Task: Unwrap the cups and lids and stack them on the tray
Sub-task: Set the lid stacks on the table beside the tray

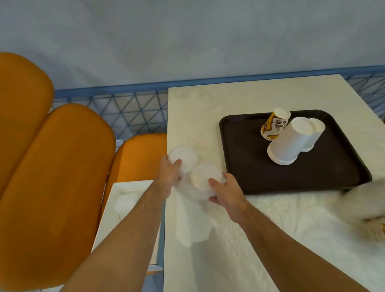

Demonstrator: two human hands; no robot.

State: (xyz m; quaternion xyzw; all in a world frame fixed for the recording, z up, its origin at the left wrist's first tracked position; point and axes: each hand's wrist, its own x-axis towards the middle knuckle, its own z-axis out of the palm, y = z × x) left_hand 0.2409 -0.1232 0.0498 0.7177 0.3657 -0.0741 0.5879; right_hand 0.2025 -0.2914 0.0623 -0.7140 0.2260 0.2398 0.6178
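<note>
At the left edge of the table (281, 241), the left hand (170, 171) grips one white lid stack (184, 157) and the right hand (225, 193) grips another lid stack (205, 178), with the tray (244, 165) just to the right, nearer the right hand.

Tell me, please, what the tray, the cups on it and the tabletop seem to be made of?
Tray: probably plastic, dark brown, dull sheen, moulded raised rim. Cups: likely paper, matte white, rolled rims; one is printed yellow. Tabletop: cream marbled, smooth, perhaps laminate or stone.
</note>
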